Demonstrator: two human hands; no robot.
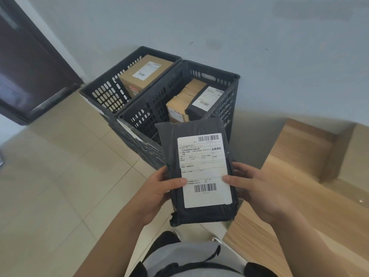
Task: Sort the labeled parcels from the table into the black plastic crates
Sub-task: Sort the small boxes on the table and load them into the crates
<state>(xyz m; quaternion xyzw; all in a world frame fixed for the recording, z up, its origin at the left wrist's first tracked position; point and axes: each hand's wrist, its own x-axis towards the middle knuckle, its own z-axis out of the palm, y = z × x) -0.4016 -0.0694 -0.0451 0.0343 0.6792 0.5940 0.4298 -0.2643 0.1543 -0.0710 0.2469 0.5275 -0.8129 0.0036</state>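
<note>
Nearest, at the bottom edge, a grey garment (191, 256) was cut off by the frame. Just above it both hands clamped a black poly mailer (199, 216) from either side: the left hand (157, 194) with its thumb laid on the white shipping label (205, 170), the right hand (257, 188) likewise, thumb on the label's right edge. The other fingers of both hands were hidden behind the mailer. The label faced up with two barcodes; most of its small print was too blurred to read. The mailer was held in the air over the tiled floor (50, 186), just left of the wooden counter (309, 176), whose far and right parts ran out of view.

Beyond the mailer stood two black plastic crates side by side against the pale wall (259, 37). The near crate (151, 108), partly covered by the mailer, held tan boxes (179, 108) and a smaller black labeled parcel (205, 98) lying on them. The far crate (107, 92) held one large cardboard box (143, 74) with a white label, unreadable. At far left a dark door (26, 66) was cut off.
</note>
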